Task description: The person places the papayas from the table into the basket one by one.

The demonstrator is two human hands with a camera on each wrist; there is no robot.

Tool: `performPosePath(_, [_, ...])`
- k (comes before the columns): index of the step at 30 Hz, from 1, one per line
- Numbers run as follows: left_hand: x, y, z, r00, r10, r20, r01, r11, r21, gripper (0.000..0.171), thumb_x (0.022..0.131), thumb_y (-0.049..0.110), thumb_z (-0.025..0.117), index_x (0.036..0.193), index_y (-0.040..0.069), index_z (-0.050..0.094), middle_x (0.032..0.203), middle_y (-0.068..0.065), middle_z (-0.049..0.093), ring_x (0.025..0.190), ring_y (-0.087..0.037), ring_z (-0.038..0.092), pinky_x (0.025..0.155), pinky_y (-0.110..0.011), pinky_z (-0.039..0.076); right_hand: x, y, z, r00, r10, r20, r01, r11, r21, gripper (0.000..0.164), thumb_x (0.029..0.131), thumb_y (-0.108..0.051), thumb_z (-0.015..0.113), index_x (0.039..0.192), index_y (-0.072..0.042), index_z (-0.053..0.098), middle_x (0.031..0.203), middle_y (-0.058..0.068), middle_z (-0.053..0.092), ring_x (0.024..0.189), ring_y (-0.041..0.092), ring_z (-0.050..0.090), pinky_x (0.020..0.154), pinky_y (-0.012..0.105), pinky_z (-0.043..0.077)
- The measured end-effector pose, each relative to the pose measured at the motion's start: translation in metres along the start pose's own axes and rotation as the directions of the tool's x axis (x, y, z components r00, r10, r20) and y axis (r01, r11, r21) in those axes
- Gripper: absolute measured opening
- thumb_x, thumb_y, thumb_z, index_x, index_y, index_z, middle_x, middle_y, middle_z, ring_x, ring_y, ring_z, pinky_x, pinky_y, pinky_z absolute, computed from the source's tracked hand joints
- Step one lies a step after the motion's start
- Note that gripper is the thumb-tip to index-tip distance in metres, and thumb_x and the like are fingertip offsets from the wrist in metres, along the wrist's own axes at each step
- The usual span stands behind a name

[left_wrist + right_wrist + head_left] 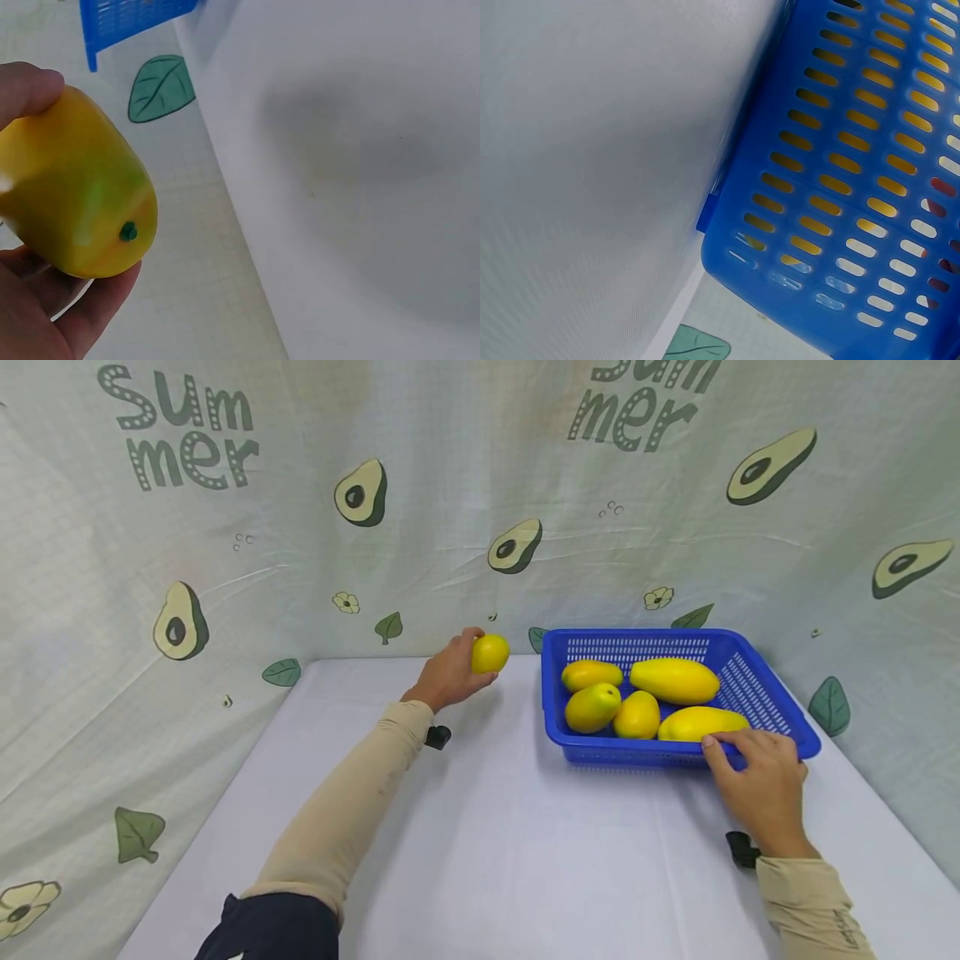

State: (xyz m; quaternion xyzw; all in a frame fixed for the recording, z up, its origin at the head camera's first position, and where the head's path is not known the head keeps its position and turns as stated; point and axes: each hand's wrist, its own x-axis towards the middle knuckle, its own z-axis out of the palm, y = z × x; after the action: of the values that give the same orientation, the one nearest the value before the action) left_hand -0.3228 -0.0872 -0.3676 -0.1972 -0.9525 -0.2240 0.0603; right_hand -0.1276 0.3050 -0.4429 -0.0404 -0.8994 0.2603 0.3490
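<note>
My left hand [450,673] holds a yellow mango [492,654] above the back of the table, left of the basket. Up close in the left wrist view, the mango [82,180] has a greenish tinge and a small green stem nub; thumb and fingers wrap its sides. At the near right of the blue plastic basket [637,751], my right hand [765,789] grips the rim. Inside the basket lie several yellow fruits, among them a greenish-yellow mango [592,707] and a longer yellow fruit [675,681]. The right wrist view shows the slotted basket wall [780,244] from outside.
A white cloth covers the table [480,843]. Behind it and at both sides hangs a pale curtain [442,460] printed with avocados, leaves and lettering. The basket stands near the back right, close to the curtain.
</note>
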Motion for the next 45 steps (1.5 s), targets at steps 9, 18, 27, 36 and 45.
performPosePath(9, [-0.005, 0.002, -0.009, 1.0, -0.018, -0.014, 0.017, 0.999, -0.049, 0.073, 0.089, 0.044, 0.072, 0.146, 0.018, 0.034, 0.127, -0.011, 0.055, 0.097, -0.026, 0.057, 0.085, -0.044, 0.053, 0.0, -0.001, 0.0, 1.0, -0.002, 0.003, 0.002, 1.0, -0.001, 0.03, 0.095, -0.025, 0.065, 0.103, 0.004, 0.071, 0.115, 0.03, 0.065, 0.115, 0.048, 0.045, 0.087, 0.074, 0.026])
performPosePath(18, [-0.01, 0.005, -0.016, 0.998, -0.045, 0.032, 0.049, 0.986, -0.157, 0.074, 0.09, 0.044, 0.071, 0.148, 0.018, 0.033, 0.13, -0.009, 0.056, 0.102, -0.026, 0.057, 0.087, -0.043, 0.052, -0.001, -0.002, -0.002, 1.0, 0.023, 0.013, -0.023, 1.0, -0.004, 0.031, 0.095, -0.025, 0.065, 0.105, 0.004, 0.071, 0.117, 0.03, 0.064, 0.117, 0.048, 0.043, 0.09, 0.075, 0.025])
performPosePath(27, [-0.017, 0.001, -0.017, 0.997, -0.065, 0.049, 0.075, 0.967, -0.245, 0.074, 0.09, 0.044, 0.072, 0.148, 0.02, 0.032, 0.13, -0.013, 0.057, 0.103, -0.028, 0.057, 0.089, -0.045, 0.051, -0.001, 0.0, -0.002, 0.999, 0.027, 0.025, -0.027, 0.999, -0.017, 0.034, 0.096, -0.027, 0.064, 0.107, 0.005, 0.07, 0.118, 0.031, 0.063, 0.118, 0.048, 0.042, 0.09, 0.075, 0.025])
performPosePath(36, [-0.024, 0.0, -0.018, 0.991, -0.065, 0.114, 0.101, 0.934, -0.344, 0.074, 0.09, 0.042, 0.072, 0.149, 0.021, 0.033, 0.135, -0.013, 0.055, 0.107, -0.028, 0.057, 0.091, -0.045, 0.051, 0.0, -0.001, -0.002, 0.999, 0.023, 0.026, -0.023, 1.0, -0.009, 0.033, 0.096, -0.026, 0.064, 0.106, 0.005, 0.071, 0.118, 0.031, 0.063, 0.118, 0.048, 0.043, 0.09, 0.074, 0.025])
performPosePath(45, [-0.028, 0.006, -0.025, 0.987, -0.016, 0.158, 0.073, 0.931, -0.358, 0.074, 0.09, 0.044, 0.071, 0.15, 0.022, 0.034, 0.133, -0.014, 0.056, 0.107, -0.028, 0.058, 0.09, -0.045, 0.052, 0.002, -0.003, -0.002, 1.0, 0.016, 0.021, -0.016, 1.0, -0.005, 0.032, 0.096, -0.025, 0.064, 0.105, 0.005, 0.071, 0.117, 0.031, 0.064, 0.117, 0.049, 0.043, 0.091, 0.075, 0.024])
